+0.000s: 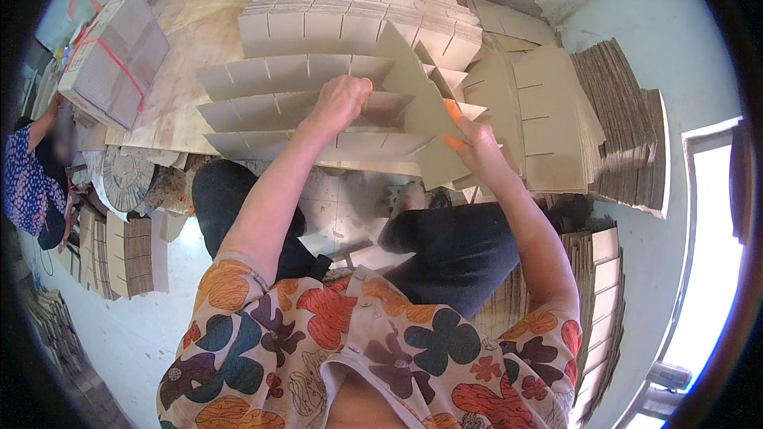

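Three slotted cardboard strips [254, 109] stand on edge in rows across the work surface in front of me. A crosswise cardboard divider panel [409, 79] stands at their right ends, slanting across them. My right hand [477, 145], with orange covers on its fingertips, grips this panel near its right edge. My left hand [340, 103] is closed at the middle rows, an orange cover showing on a finger. Its fingertips are partly hidden, and they seem to pinch a strip's upper edge. More strip ends show behind the panel.
Stacked slotted cardboard [358, 0] rises at the back. Flat sheets [548, 119] and a thick stack [616, 111] lie to the right. A taped carton [115, 59] stands at the left, near another person [36, 175]. More bundles [592, 294] stand by my right leg.
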### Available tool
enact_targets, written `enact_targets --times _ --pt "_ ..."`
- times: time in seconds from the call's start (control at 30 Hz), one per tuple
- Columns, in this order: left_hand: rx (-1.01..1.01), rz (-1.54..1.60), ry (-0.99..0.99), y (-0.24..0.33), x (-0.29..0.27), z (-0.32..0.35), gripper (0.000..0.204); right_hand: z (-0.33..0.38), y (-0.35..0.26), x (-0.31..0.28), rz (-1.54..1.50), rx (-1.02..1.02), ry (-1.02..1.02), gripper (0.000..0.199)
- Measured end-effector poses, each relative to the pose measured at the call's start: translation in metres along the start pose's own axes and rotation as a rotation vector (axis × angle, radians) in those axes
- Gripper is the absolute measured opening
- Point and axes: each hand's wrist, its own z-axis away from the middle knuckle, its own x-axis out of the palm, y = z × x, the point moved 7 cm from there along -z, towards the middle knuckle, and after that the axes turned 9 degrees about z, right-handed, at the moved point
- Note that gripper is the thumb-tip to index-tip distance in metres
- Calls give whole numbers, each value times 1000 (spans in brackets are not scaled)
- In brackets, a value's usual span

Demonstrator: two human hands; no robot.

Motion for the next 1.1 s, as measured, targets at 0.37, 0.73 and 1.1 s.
enact_targets --times 0.37,0.73,1.1 --pt "147 68 141 16 -13 4 18 20 -1 51 485 50 -351 41" --pt "257 53 359 63 -67 87 43 78 89 -163 1215 622 366 40" --pt "226 -15 310 69 -59 95 38 86 120 -149 1210 778 185 45"
